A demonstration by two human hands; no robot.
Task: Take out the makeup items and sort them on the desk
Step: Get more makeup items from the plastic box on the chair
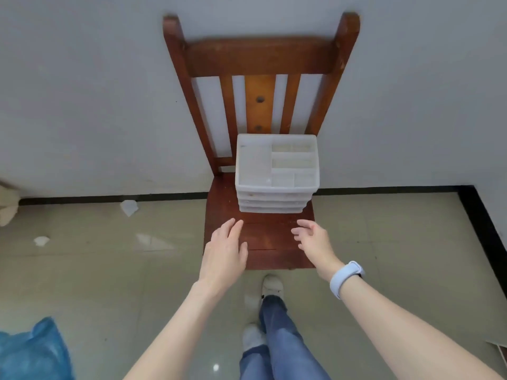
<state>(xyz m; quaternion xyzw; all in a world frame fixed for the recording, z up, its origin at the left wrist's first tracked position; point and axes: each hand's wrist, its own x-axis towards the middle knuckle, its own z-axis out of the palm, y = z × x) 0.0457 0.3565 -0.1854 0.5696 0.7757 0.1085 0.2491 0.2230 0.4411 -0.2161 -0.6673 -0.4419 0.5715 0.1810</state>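
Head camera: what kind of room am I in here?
Probably a plain indoor room, a home or dorm corner. A wooden chair stands against a bare white wall on a tiled floor, holding a white plastic organizer. Both hands, left and right, are open and empty.

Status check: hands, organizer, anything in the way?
Left hand open, right hand open, both short of the organizer. Organizer untouched on chair. Nothing between hands and organizer.
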